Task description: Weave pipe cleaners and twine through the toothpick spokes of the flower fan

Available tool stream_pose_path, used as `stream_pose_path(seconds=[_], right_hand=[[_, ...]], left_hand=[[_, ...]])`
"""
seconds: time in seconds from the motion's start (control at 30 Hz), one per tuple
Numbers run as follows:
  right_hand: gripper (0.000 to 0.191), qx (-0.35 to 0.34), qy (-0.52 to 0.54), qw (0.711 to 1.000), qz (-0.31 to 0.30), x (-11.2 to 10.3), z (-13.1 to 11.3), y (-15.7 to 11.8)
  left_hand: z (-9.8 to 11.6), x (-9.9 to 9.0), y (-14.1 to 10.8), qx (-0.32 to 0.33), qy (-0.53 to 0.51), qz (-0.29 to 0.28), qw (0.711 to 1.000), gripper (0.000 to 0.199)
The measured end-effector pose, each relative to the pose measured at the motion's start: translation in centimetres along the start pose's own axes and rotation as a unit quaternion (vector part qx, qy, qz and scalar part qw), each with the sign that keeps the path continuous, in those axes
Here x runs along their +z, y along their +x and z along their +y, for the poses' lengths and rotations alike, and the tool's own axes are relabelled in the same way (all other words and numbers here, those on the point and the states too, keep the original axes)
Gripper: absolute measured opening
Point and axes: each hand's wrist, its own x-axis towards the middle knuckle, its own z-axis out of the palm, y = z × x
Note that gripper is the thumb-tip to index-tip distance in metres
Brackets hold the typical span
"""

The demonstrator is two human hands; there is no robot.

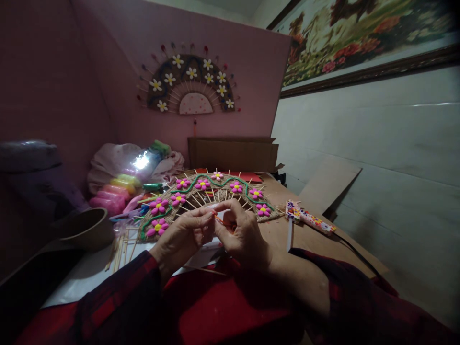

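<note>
My left hand is closed in a pinch, its fingertips meeting those of my right hand. Between them runs a thin orange cord, and a small red-orange bit shows at the left fingertips. My right thumb and index finger are bent round the cord, with a loose part hanging under the palm. Just behind both hands lies a fan-shaped craft piece of brown twine, trimmed with pink flowers, a wavy green strip and thin wooden sticks. The hands hide its lower middle.
To the right lies a flower-patterned hot glue gun with a black cable. At left are a round container, loose wooden sticks and bags of coloured clay. Cardboard stands behind; a finished fan hangs on the pink wall.
</note>
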Motion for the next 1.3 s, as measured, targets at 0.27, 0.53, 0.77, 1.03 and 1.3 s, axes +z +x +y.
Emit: stream_pose_path(seconds=[0.27,0.53,0.77,1.03,1.3], right_hand=[[0.013,-0.027,-0.026,0.999,0.005,0.01,0.13,0.05],[0.007,0.008,0.034,0.999,0.03,0.27,0.26,0.02],[0.008,0.034,0.08,0.996,0.023,0.34,0.28,-0.02],[0.005,0.021,0.058,0.998,0.02,0.42,0.33,-0.1],[0.013,0.094,0.137,0.985,-0.055,0.44,0.11,0.2]], left_hand=[[-0.34,-0.38,0.05,-0.004,0.019,-0.02,1.0,0.02],[-0.48,-0.16,0.1,0.046,0.055,-0.024,0.997,0.012],[-0.51,0.18,0.01,0.118,0.146,-0.016,0.982,0.016],[-0.55,-0.18,-0.06,0.201,0.278,0.04,0.938,0.026],[-0.33,-0.07,0.01,0.335,0.45,0.127,0.818,0.022]])
